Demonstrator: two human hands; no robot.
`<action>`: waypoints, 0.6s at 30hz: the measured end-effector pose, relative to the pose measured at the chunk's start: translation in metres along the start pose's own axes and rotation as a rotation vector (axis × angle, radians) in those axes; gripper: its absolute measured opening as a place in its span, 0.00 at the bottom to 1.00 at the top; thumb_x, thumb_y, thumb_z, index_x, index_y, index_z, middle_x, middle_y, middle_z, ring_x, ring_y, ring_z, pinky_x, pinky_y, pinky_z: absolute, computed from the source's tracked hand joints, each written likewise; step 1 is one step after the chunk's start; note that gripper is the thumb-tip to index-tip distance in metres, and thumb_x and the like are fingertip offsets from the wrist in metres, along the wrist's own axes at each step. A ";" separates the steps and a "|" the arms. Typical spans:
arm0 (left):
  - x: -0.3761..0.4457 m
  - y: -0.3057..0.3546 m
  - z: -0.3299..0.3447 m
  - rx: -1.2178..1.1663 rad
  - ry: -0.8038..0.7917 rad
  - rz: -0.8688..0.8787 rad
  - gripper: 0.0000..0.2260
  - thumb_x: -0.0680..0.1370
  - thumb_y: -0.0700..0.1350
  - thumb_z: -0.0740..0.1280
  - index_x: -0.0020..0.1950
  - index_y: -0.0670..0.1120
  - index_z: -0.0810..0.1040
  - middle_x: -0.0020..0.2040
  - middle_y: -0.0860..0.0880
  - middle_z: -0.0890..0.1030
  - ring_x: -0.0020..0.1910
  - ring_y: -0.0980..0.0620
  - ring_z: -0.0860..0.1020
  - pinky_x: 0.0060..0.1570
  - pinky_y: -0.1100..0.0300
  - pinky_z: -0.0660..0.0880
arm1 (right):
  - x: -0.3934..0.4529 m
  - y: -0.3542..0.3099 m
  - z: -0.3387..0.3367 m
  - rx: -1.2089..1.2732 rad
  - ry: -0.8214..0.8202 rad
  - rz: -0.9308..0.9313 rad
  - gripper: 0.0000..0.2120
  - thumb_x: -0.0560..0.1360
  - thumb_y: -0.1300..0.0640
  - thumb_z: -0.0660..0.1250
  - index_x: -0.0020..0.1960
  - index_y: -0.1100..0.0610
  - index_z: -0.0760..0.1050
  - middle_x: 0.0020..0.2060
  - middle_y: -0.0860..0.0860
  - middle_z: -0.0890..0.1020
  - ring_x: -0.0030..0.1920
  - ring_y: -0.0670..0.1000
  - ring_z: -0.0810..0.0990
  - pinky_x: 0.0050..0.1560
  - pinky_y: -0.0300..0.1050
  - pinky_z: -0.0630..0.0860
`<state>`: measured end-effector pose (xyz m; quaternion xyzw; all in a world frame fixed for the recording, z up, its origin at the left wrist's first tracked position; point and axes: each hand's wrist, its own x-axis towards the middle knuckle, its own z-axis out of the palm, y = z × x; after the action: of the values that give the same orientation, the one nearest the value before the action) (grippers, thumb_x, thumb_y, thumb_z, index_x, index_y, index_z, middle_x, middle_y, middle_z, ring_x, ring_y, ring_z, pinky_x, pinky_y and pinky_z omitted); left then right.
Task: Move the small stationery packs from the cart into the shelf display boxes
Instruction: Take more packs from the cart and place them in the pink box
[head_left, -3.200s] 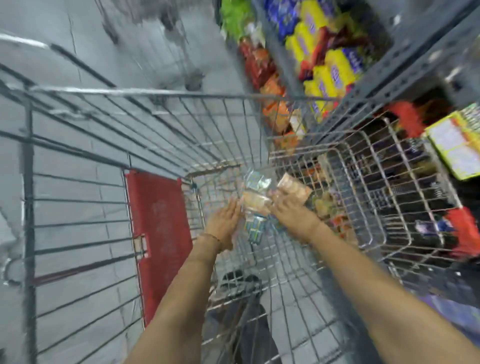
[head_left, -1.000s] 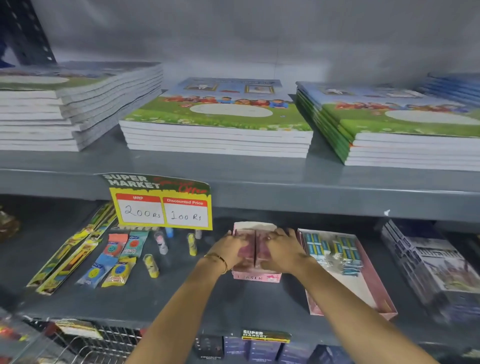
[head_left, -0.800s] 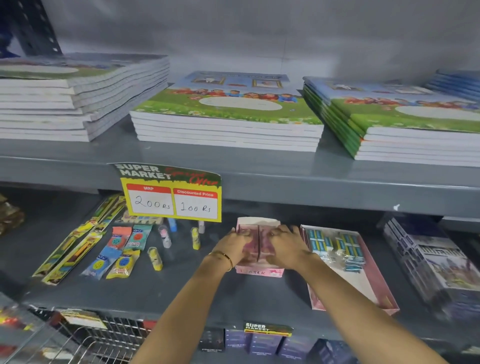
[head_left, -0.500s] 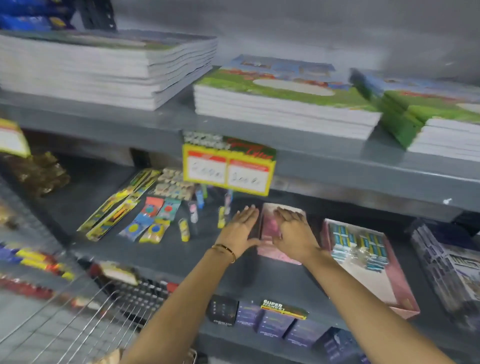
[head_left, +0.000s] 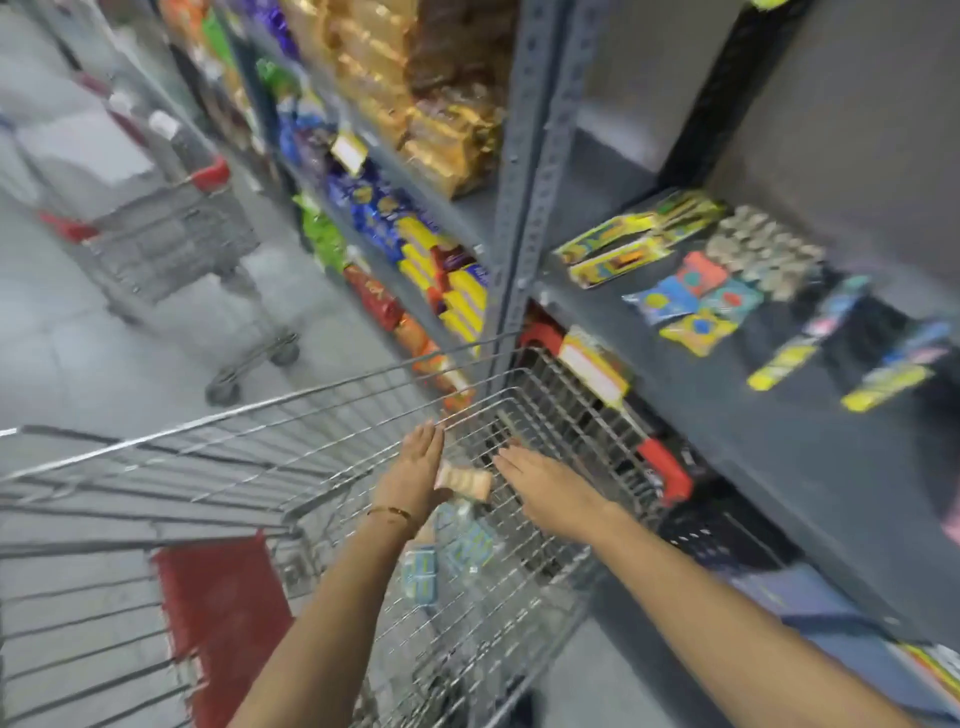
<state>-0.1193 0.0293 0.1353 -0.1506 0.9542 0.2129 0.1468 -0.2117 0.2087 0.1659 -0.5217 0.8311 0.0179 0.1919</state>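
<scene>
Both my hands reach down into the wire cart (head_left: 249, 447). My left hand (head_left: 415, 473) is flat with fingers apart, just left of a small pinkish pack (head_left: 465, 482) lying in the cart's child-seat basket. My right hand (head_left: 540, 483) hovers open to the right of that pack, not touching it. Several small blue-green packs (head_left: 452, 556) lie lower in the basket under my wrists. The pink display boxes are out of view.
The grey shelf (head_left: 753, 447) on the right holds yellow and blue stationery items (head_left: 691, 306). Snack packets (head_left: 441, 280) fill the racks beyond the shelf post (head_left: 519, 208). A second cart (head_left: 171, 244) stands in the aisle at left. The cart's red flap (head_left: 218, 603) hangs below.
My hands left the pink box on the shelf and swung down left into the cart. The view turned from the shelf to the cart and aisle.
</scene>
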 end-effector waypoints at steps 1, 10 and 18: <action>0.001 -0.019 0.014 0.001 -0.016 -0.033 0.39 0.76 0.50 0.66 0.76 0.41 0.43 0.78 0.42 0.45 0.77 0.46 0.45 0.77 0.55 0.47 | 0.017 -0.006 0.014 0.018 -0.031 0.010 0.31 0.74 0.68 0.61 0.74 0.64 0.55 0.74 0.59 0.61 0.75 0.55 0.59 0.74 0.45 0.56; 0.018 -0.102 0.151 -0.321 -0.046 -0.461 0.42 0.73 0.54 0.69 0.75 0.36 0.50 0.77 0.36 0.51 0.76 0.41 0.51 0.76 0.52 0.52 | 0.136 -0.024 0.118 -0.199 -0.222 -0.006 0.35 0.74 0.69 0.62 0.76 0.56 0.52 0.78 0.59 0.50 0.77 0.62 0.50 0.74 0.62 0.56; 0.057 -0.083 0.202 -0.547 0.077 -0.725 0.46 0.67 0.56 0.74 0.73 0.34 0.54 0.73 0.35 0.60 0.73 0.40 0.59 0.74 0.50 0.56 | 0.158 0.004 0.170 -0.149 -0.253 0.120 0.40 0.73 0.70 0.61 0.77 0.54 0.43 0.77 0.62 0.44 0.68 0.67 0.66 0.60 0.61 0.72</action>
<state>-0.0982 0.0364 -0.0895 -0.5161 0.7532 0.3861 0.1313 -0.2248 0.1138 -0.0451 -0.4775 0.8263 0.1565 0.2545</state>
